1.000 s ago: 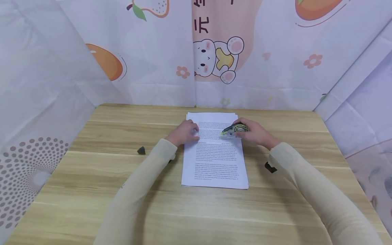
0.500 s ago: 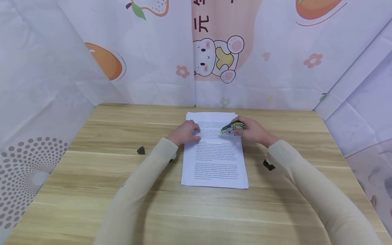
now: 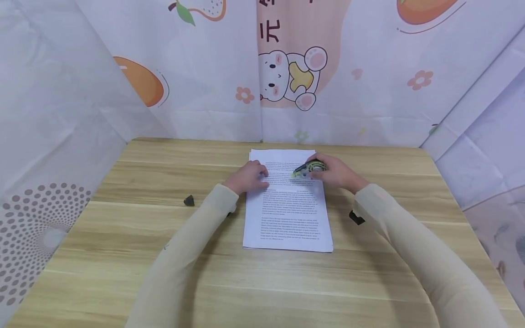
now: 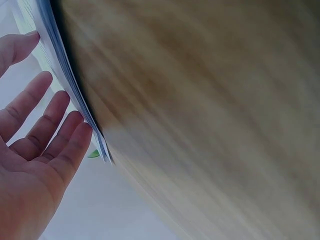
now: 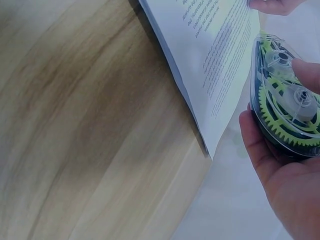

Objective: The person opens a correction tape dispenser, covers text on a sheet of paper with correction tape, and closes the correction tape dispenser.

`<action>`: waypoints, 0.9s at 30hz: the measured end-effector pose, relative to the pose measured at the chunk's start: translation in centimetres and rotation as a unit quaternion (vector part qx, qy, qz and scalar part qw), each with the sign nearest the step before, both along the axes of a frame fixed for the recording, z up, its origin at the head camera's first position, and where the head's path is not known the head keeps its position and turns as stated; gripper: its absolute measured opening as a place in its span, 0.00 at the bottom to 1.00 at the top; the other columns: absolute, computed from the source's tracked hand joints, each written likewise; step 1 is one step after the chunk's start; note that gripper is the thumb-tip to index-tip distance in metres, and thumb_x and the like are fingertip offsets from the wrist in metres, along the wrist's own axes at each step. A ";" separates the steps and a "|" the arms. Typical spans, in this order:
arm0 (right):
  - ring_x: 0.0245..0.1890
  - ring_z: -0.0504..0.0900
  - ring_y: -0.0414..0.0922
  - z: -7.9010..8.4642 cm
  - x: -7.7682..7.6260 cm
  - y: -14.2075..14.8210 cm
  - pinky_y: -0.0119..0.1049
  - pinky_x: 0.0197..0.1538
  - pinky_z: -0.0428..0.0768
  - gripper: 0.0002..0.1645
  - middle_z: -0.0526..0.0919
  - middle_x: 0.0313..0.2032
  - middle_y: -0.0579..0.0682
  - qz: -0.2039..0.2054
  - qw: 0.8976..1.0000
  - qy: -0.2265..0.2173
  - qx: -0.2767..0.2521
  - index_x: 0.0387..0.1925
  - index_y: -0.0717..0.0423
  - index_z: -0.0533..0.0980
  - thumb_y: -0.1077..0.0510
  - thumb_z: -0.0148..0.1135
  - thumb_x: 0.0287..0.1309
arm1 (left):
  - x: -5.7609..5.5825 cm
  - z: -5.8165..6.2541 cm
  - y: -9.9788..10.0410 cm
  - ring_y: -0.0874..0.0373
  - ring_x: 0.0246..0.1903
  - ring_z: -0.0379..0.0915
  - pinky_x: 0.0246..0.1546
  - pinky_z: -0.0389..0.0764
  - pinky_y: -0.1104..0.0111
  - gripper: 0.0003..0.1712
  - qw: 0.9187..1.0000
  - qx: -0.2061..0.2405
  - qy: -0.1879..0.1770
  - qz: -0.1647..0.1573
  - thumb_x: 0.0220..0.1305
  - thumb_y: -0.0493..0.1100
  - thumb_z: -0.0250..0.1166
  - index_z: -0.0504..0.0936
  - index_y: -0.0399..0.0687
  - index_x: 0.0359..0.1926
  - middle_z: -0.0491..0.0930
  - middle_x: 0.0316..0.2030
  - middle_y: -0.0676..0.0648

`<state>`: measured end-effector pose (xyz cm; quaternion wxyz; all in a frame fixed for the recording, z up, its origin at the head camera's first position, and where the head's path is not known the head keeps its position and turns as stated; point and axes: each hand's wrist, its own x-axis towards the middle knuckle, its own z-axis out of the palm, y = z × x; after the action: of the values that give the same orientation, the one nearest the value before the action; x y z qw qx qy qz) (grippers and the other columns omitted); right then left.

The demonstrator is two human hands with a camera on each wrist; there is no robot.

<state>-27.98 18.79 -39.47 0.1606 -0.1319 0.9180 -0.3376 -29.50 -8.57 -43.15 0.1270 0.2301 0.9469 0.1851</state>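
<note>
A stack of printed paper (image 3: 287, 218) lies upright on the wooden table, its text facing the person. My right hand (image 3: 338, 173) grips a correction tape dispenser (image 3: 309, 168) over the upper right of the page, its tip pointing left at the lines of text. In the right wrist view the correction tape (image 5: 290, 105) shows a clear case with green gears, held between thumb and fingers. My left hand (image 3: 248, 176) rests on the left edge of the stack with relaxed fingers. The left wrist view shows those fingers (image 4: 52, 117) spread by the paper's edge (image 4: 65, 75), holding nothing.
A small dark object (image 3: 189, 200) lies on the table left of the left forearm. A black piece (image 3: 356, 217) shows by the right sleeve's cuff. A patterned white curtain (image 3: 205, 91) hangs behind the table (image 3: 262, 291) and at its sides.
My right hand has moved slightly left with the correction tape, its tip passing along the text. The left hand has stayed almost in place on the paper.
</note>
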 end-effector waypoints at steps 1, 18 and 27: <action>0.54 0.70 0.52 0.0 0.0 0.0 0.52 0.60 0.66 0.20 0.75 0.54 0.53 0.001 1.000 0.000 0.000 0.53 0.46 0.70 0.54 0.61 0.58 | 0.0 0.0 0.0 0.53 0.43 0.67 0.51 0.68 0.63 0.19 1.000 0.000 0.001 0.000 0.55 0.48 0.65 0.80 0.43 0.45 0.76 0.42 0.45; 0.54 0.70 0.54 -0.1 -0.4 -1.1 0.53 0.60 0.66 0.20 0.74 0.54 0.54 0.008 1.000 -0.006 0.007 0.52 0.45 0.70 0.54 0.60 0.58 | 0.0 0.0 0.0 0.52 0.46 0.68 0.53 0.69 0.62 0.19 1.000 -0.013 -0.010 -0.001 0.56 0.49 0.64 0.80 0.43 0.46 0.75 0.45 0.45; 0.54 0.70 0.54 0.0 -0.5 -2.0 0.53 0.60 0.65 0.18 0.74 0.54 0.54 0.015 1.000 -0.008 0.014 0.51 0.44 0.71 0.54 0.60 0.58 | 0.1 0.2 0.0 0.52 0.47 0.68 0.54 0.69 0.62 0.20 1.000 -0.014 -0.017 0.007 0.56 0.49 0.65 0.80 0.43 0.46 0.74 0.46 0.45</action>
<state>-28.46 16.76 -39.51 0.1745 -0.1409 0.9194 -0.3231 -29.42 -8.53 -42.94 0.1445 0.2183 0.9488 0.1766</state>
